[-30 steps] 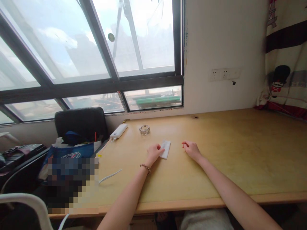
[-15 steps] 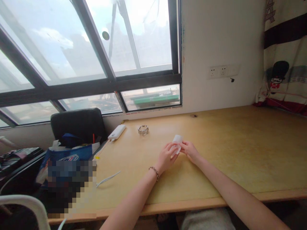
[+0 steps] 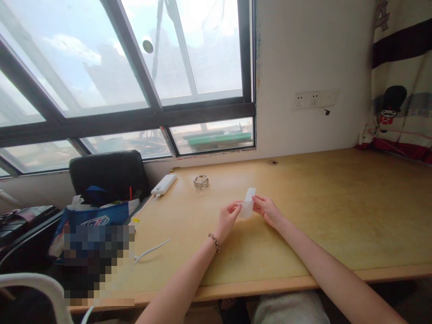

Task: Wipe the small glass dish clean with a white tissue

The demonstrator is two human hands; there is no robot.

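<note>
A small white packet (image 3: 248,203) is lifted just above the wooden desk (image 3: 337,216), near its middle. My left hand (image 3: 227,219), with a bead bracelet at the wrist, pinches the packet's left edge. My right hand (image 3: 268,210) pinches its right edge. Both hands have fingers closed on it and sit close together.
A glass ashtray (image 3: 201,181) and a white power bank (image 3: 164,184) with a cable lie at the desk's back left. A black chair (image 3: 108,173) holding a blue bag (image 3: 97,216) stands at the left. Wall sockets (image 3: 313,100) and a curtain (image 3: 401,90) are to the right.
The packet lay on the desk under my left hand; my left hand picked it up and carried it right, and now both hands hold it above the desk.
</note>
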